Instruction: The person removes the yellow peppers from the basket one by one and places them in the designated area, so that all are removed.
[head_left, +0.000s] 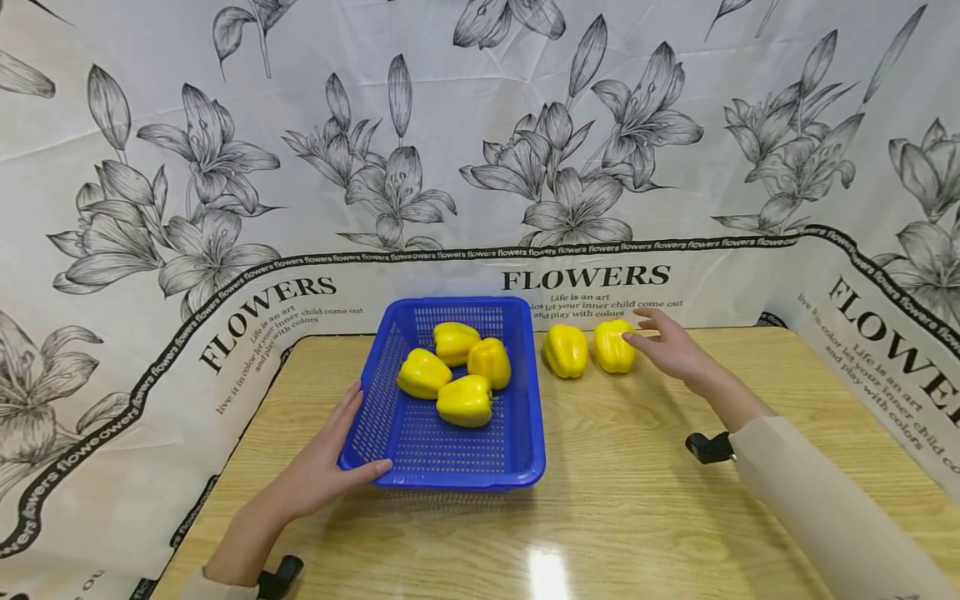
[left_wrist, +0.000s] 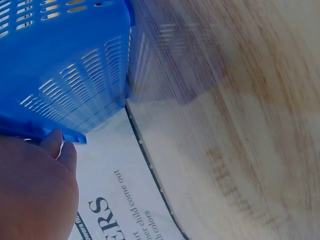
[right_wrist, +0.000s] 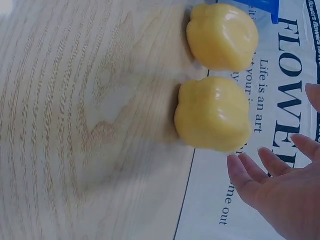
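A blue plastic basket (head_left: 465, 477) stands on the table with several yellow bell peppers (head_left: 465, 402) inside. My left hand (head_left: 322, 471) grips the basket's left rim near the front corner, thumb over the edge and fingers along the outside. In the left wrist view, two fingertips of that hand (left_wrist: 42, 185) show at the rim. Right of the basket lie two more yellow peppers, a nearer one (head_left: 566, 351) and a farther-right one (head_left: 614, 347). Beside the latter, my right hand (head_left: 671, 350) reaches with fingers spread; in the right wrist view its fingertips are close to that pepper (right_wrist: 214, 114), holding nothing.
A wood-grain table (head_left: 615, 500) carries everything. White cloth (head_left: 420, 275) printed with flowers and lettering rises behind the table and along both sides, close behind the basket and peppers. Black straps (head_left: 708, 447) show at both wrists.
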